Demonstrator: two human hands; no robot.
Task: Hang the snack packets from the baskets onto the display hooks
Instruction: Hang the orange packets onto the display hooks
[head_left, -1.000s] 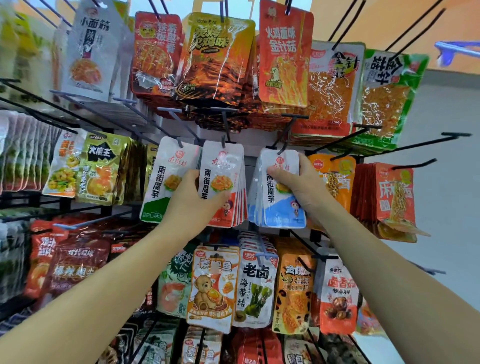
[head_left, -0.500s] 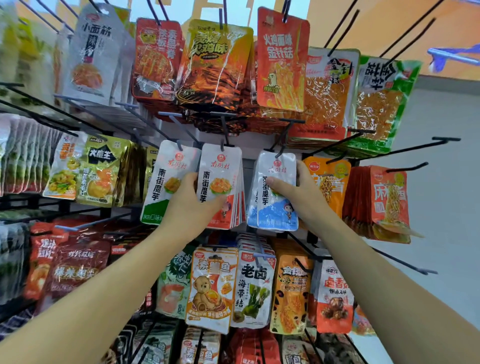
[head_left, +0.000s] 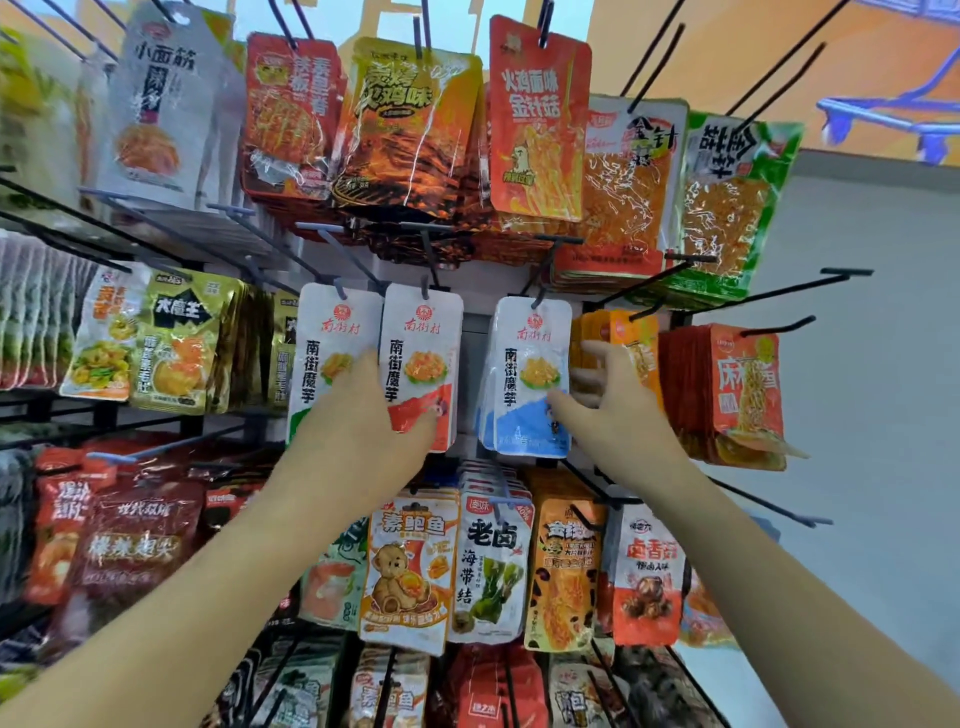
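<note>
A wire display rack (head_left: 156, 244) fills the view, its black hooks (head_left: 769, 291) loaded with rows of snack packets. In the middle row three stacks of white packets are hung side by side: a green-bottomed stack (head_left: 332, 353), a red-bottomed stack (head_left: 423, 358) and, apart from them across a gap, a blue-bottomed stack (head_left: 530, 374). An orange stack (head_left: 631, 338) is hung just right of the blue one, and a row of smaller packets, among them one printed with a bear (head_left: 410, 566), is seen beneath.

The left hand (head_left: 358, 431) is laid over the lower parts of the green and red stacks, its thumb pressed on the red corner; whether anything is pinched cannot be told. The right hand (head_left: 618, 410) is held just beside the blue stack with fingers spread apart, the thumb touching the packet's lower right face, nothing being gripped. No baskets are seen.
</note>
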